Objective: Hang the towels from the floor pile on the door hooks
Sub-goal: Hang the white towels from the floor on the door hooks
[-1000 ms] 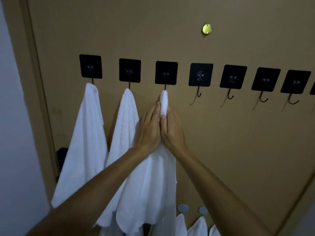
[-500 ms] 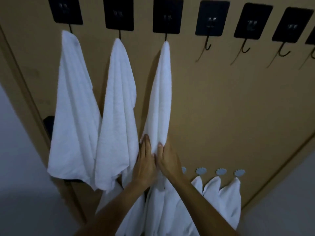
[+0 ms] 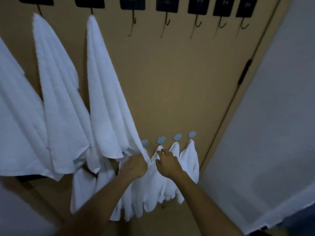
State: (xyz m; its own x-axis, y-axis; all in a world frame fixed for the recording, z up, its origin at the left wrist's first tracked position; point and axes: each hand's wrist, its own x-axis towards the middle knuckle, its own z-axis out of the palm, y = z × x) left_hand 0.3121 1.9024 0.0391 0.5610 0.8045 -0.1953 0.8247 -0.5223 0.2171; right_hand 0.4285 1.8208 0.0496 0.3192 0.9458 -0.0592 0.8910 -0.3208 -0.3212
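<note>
A tan door (image 3: 170, 82) fills the view, with a pale wall (image 3: 272, 133) to its right. Across the top runs a row of black hooks (image 3: 167, 23); 5 hang bare on the right. On the left, 3 large white towels hang from the same row. The third towel (image 3: 105, 99) drapes from its hook down to the hands. Lower on the door, small blue hooks (image 3: 177, 137) carry smaller white cloths (image 3: 189, 159).

The left hand (image 3: 134, 166) is curled round the lower edge of the third towel, bunching a fold against the door. The right hand (image 3: 167, 163) sits just beside it, fingers loosely bent over the top of a small cloth; whether it pinches that cloth cannot be told through the blur.

The step in hand looks like settling the hung towel. To do it well, I judge the pull should go straight down, not sideways, so the top stays seated on its hook, and the release should be gentle. The floor pile is out of view; the next towel should probably go on the first bare hook.
</note>
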